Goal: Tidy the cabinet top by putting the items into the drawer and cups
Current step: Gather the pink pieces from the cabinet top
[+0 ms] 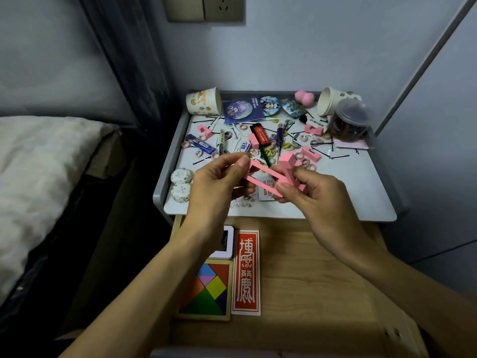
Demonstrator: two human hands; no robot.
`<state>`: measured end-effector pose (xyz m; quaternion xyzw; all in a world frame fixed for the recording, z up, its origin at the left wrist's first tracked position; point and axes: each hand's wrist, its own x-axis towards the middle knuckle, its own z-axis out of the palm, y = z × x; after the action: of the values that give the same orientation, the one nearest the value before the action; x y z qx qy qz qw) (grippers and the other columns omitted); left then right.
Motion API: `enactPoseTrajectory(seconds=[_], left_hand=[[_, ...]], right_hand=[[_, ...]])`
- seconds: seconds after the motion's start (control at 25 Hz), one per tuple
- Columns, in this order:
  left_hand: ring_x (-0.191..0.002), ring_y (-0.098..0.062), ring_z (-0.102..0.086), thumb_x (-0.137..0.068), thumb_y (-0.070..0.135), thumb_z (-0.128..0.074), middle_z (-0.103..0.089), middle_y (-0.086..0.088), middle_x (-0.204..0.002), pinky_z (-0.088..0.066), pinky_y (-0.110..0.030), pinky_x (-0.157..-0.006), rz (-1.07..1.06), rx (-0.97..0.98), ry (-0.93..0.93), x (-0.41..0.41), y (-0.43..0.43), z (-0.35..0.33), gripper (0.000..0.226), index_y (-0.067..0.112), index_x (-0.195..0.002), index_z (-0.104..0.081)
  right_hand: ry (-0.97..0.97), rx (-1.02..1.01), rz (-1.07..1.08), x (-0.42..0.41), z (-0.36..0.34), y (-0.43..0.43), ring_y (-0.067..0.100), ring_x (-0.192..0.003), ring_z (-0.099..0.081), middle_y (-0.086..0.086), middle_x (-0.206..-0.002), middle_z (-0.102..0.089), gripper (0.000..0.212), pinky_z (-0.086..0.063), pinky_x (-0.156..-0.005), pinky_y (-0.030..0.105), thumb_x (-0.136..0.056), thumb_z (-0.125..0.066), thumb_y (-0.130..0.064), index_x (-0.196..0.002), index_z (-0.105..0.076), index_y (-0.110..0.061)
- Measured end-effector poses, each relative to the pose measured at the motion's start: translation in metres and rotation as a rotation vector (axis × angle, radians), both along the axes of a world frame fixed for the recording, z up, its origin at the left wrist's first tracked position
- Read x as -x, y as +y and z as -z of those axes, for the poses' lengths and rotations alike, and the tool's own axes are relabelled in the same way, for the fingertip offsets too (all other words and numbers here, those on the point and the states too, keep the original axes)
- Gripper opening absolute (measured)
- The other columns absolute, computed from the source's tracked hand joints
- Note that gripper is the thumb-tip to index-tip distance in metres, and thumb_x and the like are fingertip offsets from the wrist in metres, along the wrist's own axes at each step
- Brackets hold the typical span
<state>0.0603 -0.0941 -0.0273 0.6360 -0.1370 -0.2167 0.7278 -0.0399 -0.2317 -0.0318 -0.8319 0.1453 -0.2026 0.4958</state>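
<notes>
1. over the near edge of the cabinet top [361, 192]: left hand [219, 177] pinching one end of a pink frame [260, 177], right hand [309, 192] curled tight round a pink block [289, 164] at the other end.
2. strewn across the top: hairpins [340, 157], hair ties [307, 164].
3. far left corner: paper cup [204, 100]; far right corner: second cup [333, 99] on its side, touching a clear jar [348, 122].
4. below the near edge: open wooden drawer [309, 267], tangram [206, 290] and red card [245, 272] along its left side.
5. bed [38, 177] at left; wall socket [206, 7] above.

The frame piece [258, 185] is pink, the tabletop [348, 192] white with a grey rim, the card [245, 272] red with white characters, the tangram [206, 290] blue, orange, yellow, green and purple — and the blurred print on the cream cup [204, 100] seems orange.
</notes>
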Motion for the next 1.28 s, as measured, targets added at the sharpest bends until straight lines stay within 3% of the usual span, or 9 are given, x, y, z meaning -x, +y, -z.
enactPoseTrajectory(seconds=[0.12, 0.36, 0.56, 0.76, 0.92, 1.04, 1.12, 1.2, 1.28], left_hand=[[-0.076, -0.02, -0.065, -0.097, 0.016, -0.056, -0.072, -0.013, -0.097, -0.058, -0.028, -0.074, 0.048, -0.01, 0.015, -0.003, 0.003, -0.003, 0.023, 0.012, -0.116, -0.067], [-0.069, -0.021, -0.07, -0.091, 0.002, -0.06, -0.073, -0.016, -0.087, -0.058, -0.022, -0.065, 0.172, -0.156, -0.023, -0.017, 0.011, -0.009, 0.018, 0.0, -0.108, -0.066], [-0.067, -0.023, -0.071, -0.086, 0.0, -0.065, -0.074, -0.015, -0.079, -0.057, -0.02, -0.06, 0.153, -0.158, -0.035, -0.015, 0.01, -0.009, 0.012, -0.002, -0.099, -0.066], [-0.075, -0.028, -0.073, -0.086, 0.002, -0.066, -0.075, -0.015, -0.082, -0.058, -0.021, -0.063, 0.152, -0.146, -0.004, -0.013, 0.011, -0.01, 0.013, -0.003, -0.098, -0.066], [-0.075, -0.028, -0.073, -0.085, 0.004, -0.066, -0.075, -0.012, -0.081, -0.058, -0.021, -0.062, 0.136, -0.168, -0.079, -0.011, 0.009, -0.01, 0.017, -0.007, -0.098, -0.063], [-0.075, -0.028, -0.073, -0.085, 0.001, -0.067, -0.075, -0.012, -0.081, -0.06, -0.026, -0.064, 0.126, -0.175, -0.115, -0.013, 0.007, -0.01, 0.015, -0.008, -0.096, -0.063], [-0.074, -0.025, -0.074, -0.085, 0.002, -0.068, -0.075, -0.011, -0.081, -0.06, -0.026, -0.064, 0.121, -0.2, -0.145, -0.013, 0.005, -0.01, 0.015, -0.008, -0.094, -0.063], [-0.074, -0.023, -0.074, -0.086, 0.003, -0.068, -0.075, -0.01, -0.081, -0.06, -0.025, -0.064, 0.116, -0.22, -0.158, -0.014, 0.004, -0.009, 0.014, -0.008, -0.092, -0.063], [-0.075, -0.023, -0.074, -0.086, 0.005, -0.068, -0.075, -0.01, -0.081, -0.059, -0.023, -0.063, 0.121, -0.235, -0.164, -0.014, 0.004, -0.009, 0.014, -0.007, -0.09, -0.064]], right_hand=[[0.015, -0.093, -0.023, -0.001, -0.001, -0.004, 0.007, -0.085, -0.071, -0.006, -0.096, -0.074, 0.028, -0.057, -0.08, 0.026, -0.091, -0.063, -0.018, -0.119, -0.067, -0.016], [0.075, -0.01, -0.067, -0.001, 0.0, -0.009, 0.0, -0.079, -0.067, -0.011, -0.09, -0.071, 0.029, -0.047, -0.069, 0.008, -0.092, -0.062, -0.017, -0.121, -0.067, -0.016], [0.086, 0.016, -0.095, 0.0, 0.001, -0.01, 0.0, -0.081, -0.067, -0.012, -0.091, -0.07, 0.031, -0.046, -0.069, 0.007, -0.093, -0.061, -0.016, -0.124, -0.065, -0.016], [0.092, 0.034, -0.097, 0.001, -0.001, -0.011, 0.003, -0.081, -0.068, -0.011, -0.092, -0.071, 0.031, -0.052, -0.073, 0.015, -0.092, -0.062, -0.017, -0.122, -0.066, -0.016], [0.074, 0.087, -0.086, 0.001, -0.002, -0.009, -0.005, -0.078, -0.065, -0.02, -0.083, -0.066, 0.03, -0.045, -0.066, 0.005, -0.09, -0.065, -0.016, -0.12, -0.068, -0.016], [0.079, 0.154, -0.028, 0.002, -0.001, -0.011, -0.008, -0.076, -0.062, -0.02, -0.082, -0.067, 0.027, -0.043, -0.064, 0.004, -0.09, -0.065, -0.019, -0.117, -0.069, -0.015], [0.075, 0.167, 0.058, 0.001, 0.0, -0.017, -0.004, -0.081, -0.062, -0.011, -0.09, -0.07, 0.022, -0.043, -0.066, 0.005, -0.093, -0.062, -0.022, -0.112, -0.071, -0.015], [0.065, 0.221, 0.132, -0.002, -0.001, -0.021, 0.004, -0.084, -0.057, -0.004, -0.095, -0.065, 0.024, -0.038, -0.065, 0.009, -0.094, -0.058, -0.029, -0.101, -0.074, -0.012], [0.073, 0.181, 0.161, -0.004, -0.003, -0.024, 0.0, -0.08, -0.049, -0.007, -0.086, -0.055, 0.028, -0.034, -0.064, 0.011, -0.094, -0.057, -0.032, -0.091, -0.074, -0.01]])
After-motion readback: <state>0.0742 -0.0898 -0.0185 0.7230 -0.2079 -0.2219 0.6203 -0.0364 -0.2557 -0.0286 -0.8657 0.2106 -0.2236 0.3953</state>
